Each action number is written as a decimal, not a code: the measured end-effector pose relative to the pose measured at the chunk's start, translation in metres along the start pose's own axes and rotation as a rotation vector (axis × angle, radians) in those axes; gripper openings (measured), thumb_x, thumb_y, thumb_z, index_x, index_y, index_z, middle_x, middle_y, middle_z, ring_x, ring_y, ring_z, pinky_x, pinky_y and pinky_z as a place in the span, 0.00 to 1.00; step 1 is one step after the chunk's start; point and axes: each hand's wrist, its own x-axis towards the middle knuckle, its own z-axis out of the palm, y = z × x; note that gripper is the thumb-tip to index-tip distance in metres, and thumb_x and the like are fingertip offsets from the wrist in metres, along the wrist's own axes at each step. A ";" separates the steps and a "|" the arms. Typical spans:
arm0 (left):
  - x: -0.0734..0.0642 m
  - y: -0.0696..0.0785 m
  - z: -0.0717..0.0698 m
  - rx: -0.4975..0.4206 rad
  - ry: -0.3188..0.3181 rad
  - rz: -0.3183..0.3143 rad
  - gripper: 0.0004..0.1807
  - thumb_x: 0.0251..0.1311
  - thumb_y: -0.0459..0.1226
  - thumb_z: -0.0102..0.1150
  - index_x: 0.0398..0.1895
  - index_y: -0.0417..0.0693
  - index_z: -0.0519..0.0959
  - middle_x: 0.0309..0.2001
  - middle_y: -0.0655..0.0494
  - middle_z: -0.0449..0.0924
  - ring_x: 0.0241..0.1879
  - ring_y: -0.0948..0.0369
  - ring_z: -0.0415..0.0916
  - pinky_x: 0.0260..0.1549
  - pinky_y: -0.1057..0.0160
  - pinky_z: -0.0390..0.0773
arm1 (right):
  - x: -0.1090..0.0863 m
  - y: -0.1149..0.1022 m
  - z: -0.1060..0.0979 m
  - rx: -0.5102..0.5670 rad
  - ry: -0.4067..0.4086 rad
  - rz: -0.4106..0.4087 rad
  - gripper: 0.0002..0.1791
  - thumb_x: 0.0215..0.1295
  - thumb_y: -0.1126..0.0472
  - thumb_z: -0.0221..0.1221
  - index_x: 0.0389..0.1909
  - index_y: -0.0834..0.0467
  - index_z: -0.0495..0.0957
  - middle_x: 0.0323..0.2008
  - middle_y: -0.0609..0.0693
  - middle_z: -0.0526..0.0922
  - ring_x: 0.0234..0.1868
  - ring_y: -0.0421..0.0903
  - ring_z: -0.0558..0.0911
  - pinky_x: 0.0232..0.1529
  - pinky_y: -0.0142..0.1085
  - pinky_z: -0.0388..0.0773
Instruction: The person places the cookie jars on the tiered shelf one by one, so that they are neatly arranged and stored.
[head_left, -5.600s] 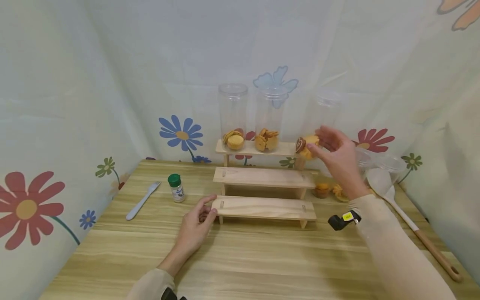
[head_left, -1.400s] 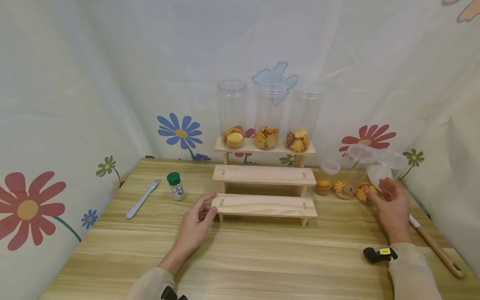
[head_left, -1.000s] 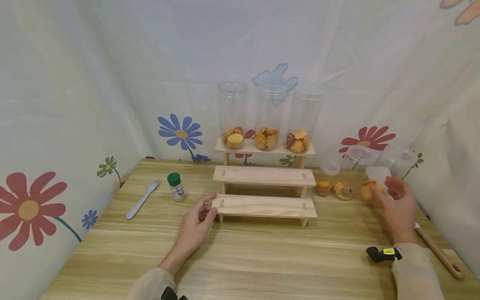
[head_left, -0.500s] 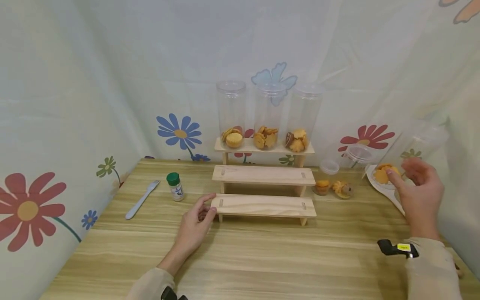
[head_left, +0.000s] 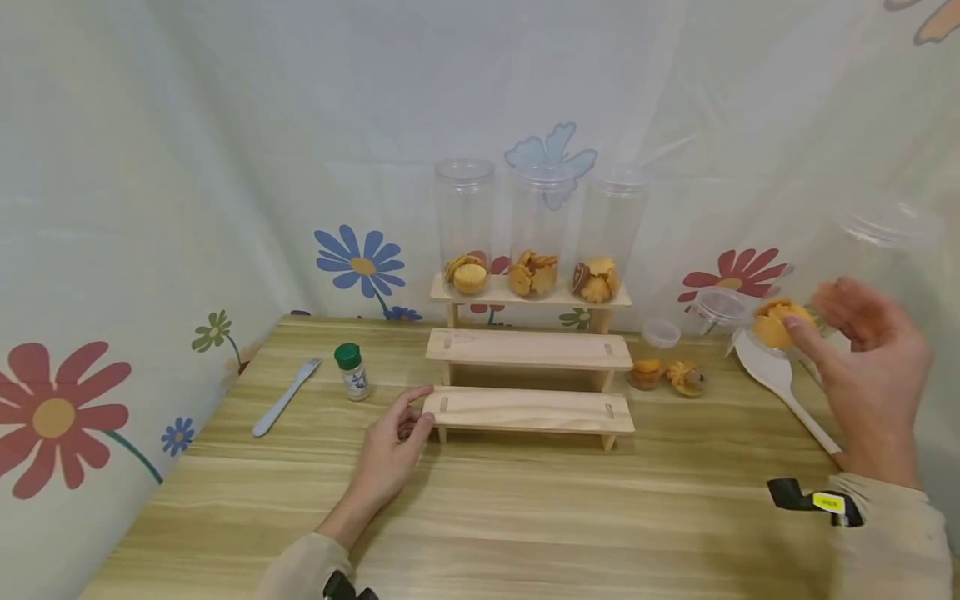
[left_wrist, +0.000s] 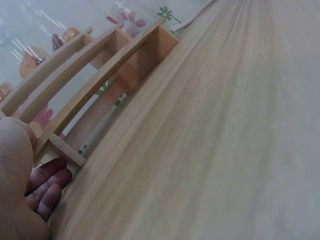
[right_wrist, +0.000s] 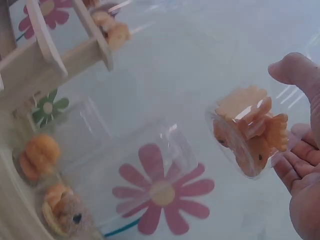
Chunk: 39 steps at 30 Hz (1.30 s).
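Observation:
A clear plastic jar (right_wrist: 245, 135) with flower-edged cookies at its bottom is held by my right hand (head_left: 881, 375) in the air, above the table's right side. The jar tilts in the right wrist view, thumb on one side and fingers on the other. My left hand (head_left: 386, 454) grips the left end of the lowest step of a three-tier wooden shelf (head_left: 528, 410), thumb above and fingers below in the left wrist view. Three tall lidded jars stand on the top tier: the left jar (head_left: 465, 233), the middle jar (head_left: 534, 271) and the right jar (head_left: 600, 275).
Right of the shelf stand a small jar (head_left: 646, 372) and a taller jar (head_left: 684, 377), both with cookies. A white spoon (head_left: 772, 371) lies behind my right hand, its handle partly hidden. At left are a green-capped shaker (head_left: 352, 372) and a pale fork (head_left: 287, 397).
My right hand has let go of the third jar on the top tier, taken hold of another jar at the right and lifted it up and rightward. The left hand has stayed put.

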 end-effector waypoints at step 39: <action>0.001 -0.005 0.001 -0.012 0.004 0.000 0.23 0.83 0.39 0.62 0.77 0.61 0.78 0.43 0.54 0.90 0.41 0.58 0.85 0.44 0.65 0.82 | -0.102 -0.075 0.233 0.360 -0.654 -0.147 0.38 0.60 0.64 0.83 0.70 0.65 0.79 0.66 0.63 0.84 0.66 0.58 0.85 0.71 0.52 0.80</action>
